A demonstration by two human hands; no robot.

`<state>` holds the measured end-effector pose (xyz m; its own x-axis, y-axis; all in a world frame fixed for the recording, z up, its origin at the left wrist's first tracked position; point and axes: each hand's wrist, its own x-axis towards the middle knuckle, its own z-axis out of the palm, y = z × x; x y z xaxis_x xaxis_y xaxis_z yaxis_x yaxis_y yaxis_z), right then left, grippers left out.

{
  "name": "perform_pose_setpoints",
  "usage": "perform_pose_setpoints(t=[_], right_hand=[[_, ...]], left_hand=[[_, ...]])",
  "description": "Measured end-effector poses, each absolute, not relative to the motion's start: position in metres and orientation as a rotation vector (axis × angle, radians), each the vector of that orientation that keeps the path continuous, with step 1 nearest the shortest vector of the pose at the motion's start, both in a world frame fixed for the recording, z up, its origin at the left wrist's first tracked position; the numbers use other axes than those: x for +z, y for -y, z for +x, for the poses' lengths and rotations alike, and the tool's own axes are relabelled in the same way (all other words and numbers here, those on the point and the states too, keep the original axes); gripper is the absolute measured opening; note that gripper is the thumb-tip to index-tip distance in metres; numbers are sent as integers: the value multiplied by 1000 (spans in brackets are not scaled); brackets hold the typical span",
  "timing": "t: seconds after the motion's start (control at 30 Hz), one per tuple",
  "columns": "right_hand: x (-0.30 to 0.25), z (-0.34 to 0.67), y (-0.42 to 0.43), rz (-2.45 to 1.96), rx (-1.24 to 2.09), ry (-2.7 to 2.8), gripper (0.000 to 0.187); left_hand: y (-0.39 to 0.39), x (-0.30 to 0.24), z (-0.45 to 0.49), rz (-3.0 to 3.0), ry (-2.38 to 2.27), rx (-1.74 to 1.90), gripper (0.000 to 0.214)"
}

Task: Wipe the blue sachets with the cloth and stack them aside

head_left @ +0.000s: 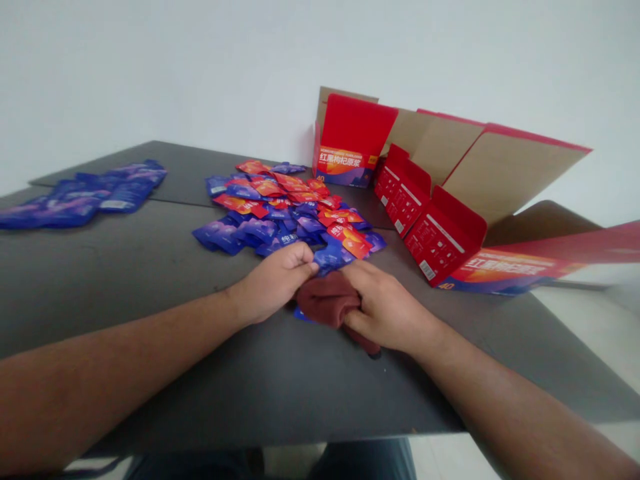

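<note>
Maroon cloth (327,300) bunched in right hand (385,310) grip, left hand (273,280) touching

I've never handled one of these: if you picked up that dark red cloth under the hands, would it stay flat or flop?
The dark red cloth would probably flop: it already lies bunched and folded under the right hand. It looks light and soft, unlikely to slide on the table or roll.

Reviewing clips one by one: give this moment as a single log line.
left hand: pinching blue sachet | right hand: gripping maroon cloth | sachet pile, red cartons behind
</note>
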<state>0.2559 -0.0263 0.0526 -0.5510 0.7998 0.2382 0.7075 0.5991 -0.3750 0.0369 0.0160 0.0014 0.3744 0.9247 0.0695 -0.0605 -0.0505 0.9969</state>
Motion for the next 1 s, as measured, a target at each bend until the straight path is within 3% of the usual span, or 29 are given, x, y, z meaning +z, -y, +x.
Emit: perform_pose_setpoints(t=[0.2, 0.37, 0.53, 0.7, 0.87, 1.0], right_hand=[[53, 257, 27, -1355, 171, 2265, 22], [53, 252, 32, -1174, 339, 2559, 21], [53, 256, 28, -1381, 157, 2250, 22], [55, 255, 30, -1188, 337, 2503, 20], [54, 257, 25, -1375, 190, 2209, 24], [51, 258, 24, -1245, 299, 2399, 20]], left_hand=[[-15, 5, 40, 1242, -878, 958, 23], [-15, 7, 38, 1483, -960, 1061, 23], [-15, 2, 38, 1337, -891, 986, 19], [-14, 4, 37, 1447, -883, 1006, 20], [-15, 4, 36, 1365, -872, 968, 22], [-15, 3, 37, 1411, -878, 1016, 21]])
